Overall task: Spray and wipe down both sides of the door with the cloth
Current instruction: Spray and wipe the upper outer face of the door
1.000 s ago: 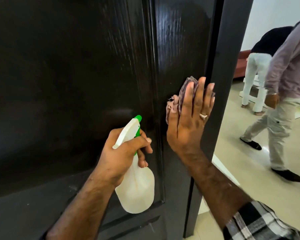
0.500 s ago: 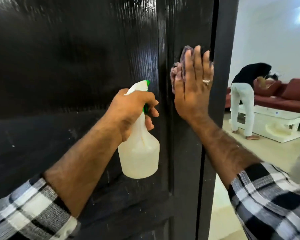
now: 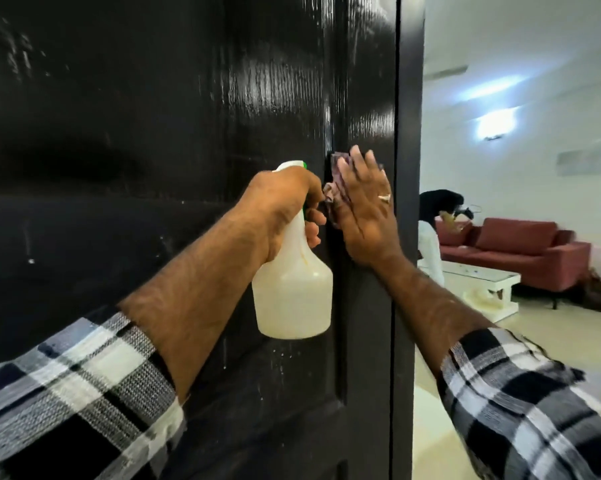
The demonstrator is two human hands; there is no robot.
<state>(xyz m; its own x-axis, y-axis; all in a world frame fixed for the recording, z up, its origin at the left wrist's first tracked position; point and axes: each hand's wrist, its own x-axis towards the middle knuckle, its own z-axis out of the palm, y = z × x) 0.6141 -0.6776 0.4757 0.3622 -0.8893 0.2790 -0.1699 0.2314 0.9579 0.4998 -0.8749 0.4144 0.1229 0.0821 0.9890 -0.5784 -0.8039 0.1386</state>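
Wiping up the door's edge strip
Right hand [image 3: 364,209] presses cloth [image 3: 333,192] flat on door [image 3: 153,133], now higher; left hand [image 3: 285,202] grips bottle [image 3: 292,289].

The tall black glossy wooden door [image 3: 153,133] fills the left and centre of the frame, with the translucent white plastic spray bottle [image 3: 292,292] hanging in front of it at centre, held by the left hand [image 3: 285,206]. Just right of it, the right hand [image 3: 364,209] presses the crumpled purple cloth [image 3: 337,188] flat against the door near its right edge. Behind, at far right, a red upholstered sofa [image 3: 520,251] sits behind a low white coffee table [image 3: 482,282].
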